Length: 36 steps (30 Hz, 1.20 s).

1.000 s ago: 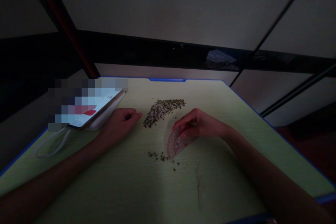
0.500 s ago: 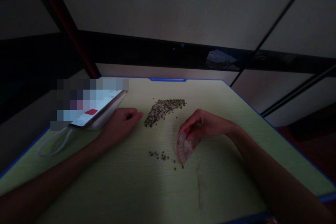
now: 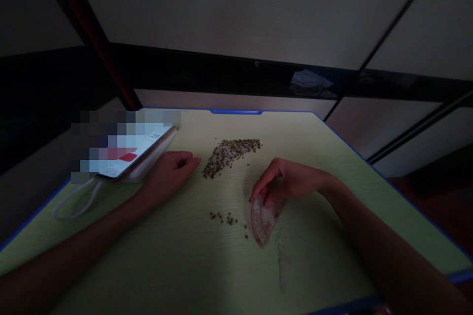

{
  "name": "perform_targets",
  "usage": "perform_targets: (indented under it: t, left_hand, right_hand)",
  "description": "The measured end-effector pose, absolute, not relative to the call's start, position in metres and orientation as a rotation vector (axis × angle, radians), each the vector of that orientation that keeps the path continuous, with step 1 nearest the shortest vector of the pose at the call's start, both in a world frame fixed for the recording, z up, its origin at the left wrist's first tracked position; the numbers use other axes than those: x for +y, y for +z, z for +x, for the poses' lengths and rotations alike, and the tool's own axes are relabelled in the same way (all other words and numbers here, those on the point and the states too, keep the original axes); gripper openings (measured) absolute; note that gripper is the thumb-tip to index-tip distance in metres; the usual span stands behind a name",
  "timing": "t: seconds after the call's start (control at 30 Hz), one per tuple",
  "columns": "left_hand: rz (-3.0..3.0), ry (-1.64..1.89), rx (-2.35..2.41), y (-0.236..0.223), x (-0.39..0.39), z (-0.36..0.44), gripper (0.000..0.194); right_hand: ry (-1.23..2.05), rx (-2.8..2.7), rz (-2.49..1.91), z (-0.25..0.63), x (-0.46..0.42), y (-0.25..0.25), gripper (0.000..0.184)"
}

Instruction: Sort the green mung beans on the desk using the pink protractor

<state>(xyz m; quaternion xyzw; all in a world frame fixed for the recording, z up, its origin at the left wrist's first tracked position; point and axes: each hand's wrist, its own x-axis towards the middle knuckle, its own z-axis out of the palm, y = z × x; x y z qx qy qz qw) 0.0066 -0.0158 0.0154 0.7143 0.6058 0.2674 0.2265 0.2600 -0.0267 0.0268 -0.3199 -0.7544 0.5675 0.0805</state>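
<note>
The right hand (image 3: 290, 181) has its grip pinched on a clear, pink-tinted plastic protractor (image 3: 262, 221). The left hand (image 3: 172, 171), loosely closed, lies beside heaped small green-brown grains (image 3: 232, 151).

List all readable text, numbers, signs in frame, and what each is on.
"20": on the phone screen; a mark before it is unclear, the rest pixelated or too small to read.
Protractor: scale markings, too small and blurred to read.
No other legible text.

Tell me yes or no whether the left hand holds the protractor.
No, the right hand grips the protractor, and the left hand is apart from it.
</note>
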Motion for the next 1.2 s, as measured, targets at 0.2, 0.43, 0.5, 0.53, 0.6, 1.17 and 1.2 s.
perform_targets:
  t: [0.2, 0.43, 0.5, 0.53, 0.6, 1.17, 1.2]
  left_hand:
    - [1.938, 0.739, 1.664, 0.017, -0.016, 0.008, 0.033]
    - [1.939, 0.731, 1.661, 0.015, -0.016, 0.006, 0.033]
    - [1.942, 0.729, 1.663, 0.015, -0.016, 0.006, 0.033]
    - [1.944, 0.728, 1.664, 0.015, -0.016, 0.006, 0.033]
    - [1.946, 0.73, 1.666, 0.015, -0.016, 0.006, 0.033]
    - [1.945, 0.756, 1.657, 0.016, -0.017, 0.007, 0.033]
    - [1.945, 0.756, 1.656, 0.016, -0.017, 0.007, 0.033]
  right_hand:
    - [1.612, -2.18, -1.009, 0.26, -0.025, 0.025, 0.025]
    - [1.513, -2.096, -0.995, 0.268, -0.016, 0.016, 0.025]
    - [1.513, -2.089, -0.985, 0.268, -0.015, 0.015, 0.026]
    - [1.511, -2.09, -0.982, 0.268, -0.015, 0.014, 0.026]
    - [1.505, -2.087, -0.986, 0.267, -0.016, 0.015, 0.025]
    - [1.557, -2.052, -1.038, 0.262, -0.019, 0.017, 0.026]
    - [1.554, -2.051, -1.028, 0.262, -0.019, 0.017, 0.026]
